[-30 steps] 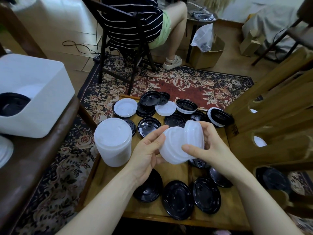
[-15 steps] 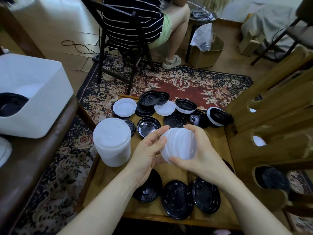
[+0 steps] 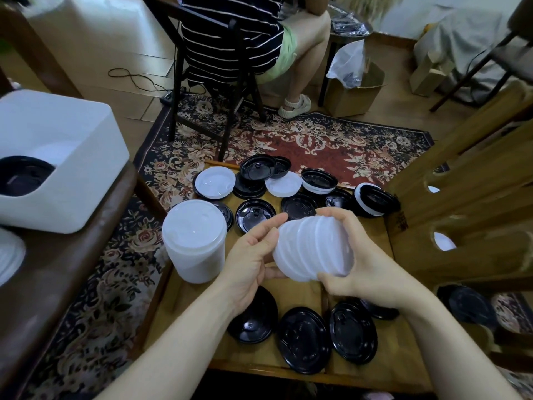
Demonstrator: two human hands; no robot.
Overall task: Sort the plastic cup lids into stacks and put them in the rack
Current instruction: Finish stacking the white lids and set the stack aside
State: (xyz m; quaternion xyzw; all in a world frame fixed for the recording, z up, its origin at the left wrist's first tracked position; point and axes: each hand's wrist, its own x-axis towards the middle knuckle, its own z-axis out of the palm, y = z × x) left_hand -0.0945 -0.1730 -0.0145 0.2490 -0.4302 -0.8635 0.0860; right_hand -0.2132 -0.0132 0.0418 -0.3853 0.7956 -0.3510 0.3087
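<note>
Hands — left [image 3: 248, 255], right [image 3: 363, 267] — grip white lids [image 3: 313, 251].

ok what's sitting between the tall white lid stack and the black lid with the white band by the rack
In the head view, between the tall white stack and the banded lid lie single black lids on the table.

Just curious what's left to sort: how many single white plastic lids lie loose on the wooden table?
2: one white lid at the table's far left, another right of it among black lids; others may be hidden.
</note>
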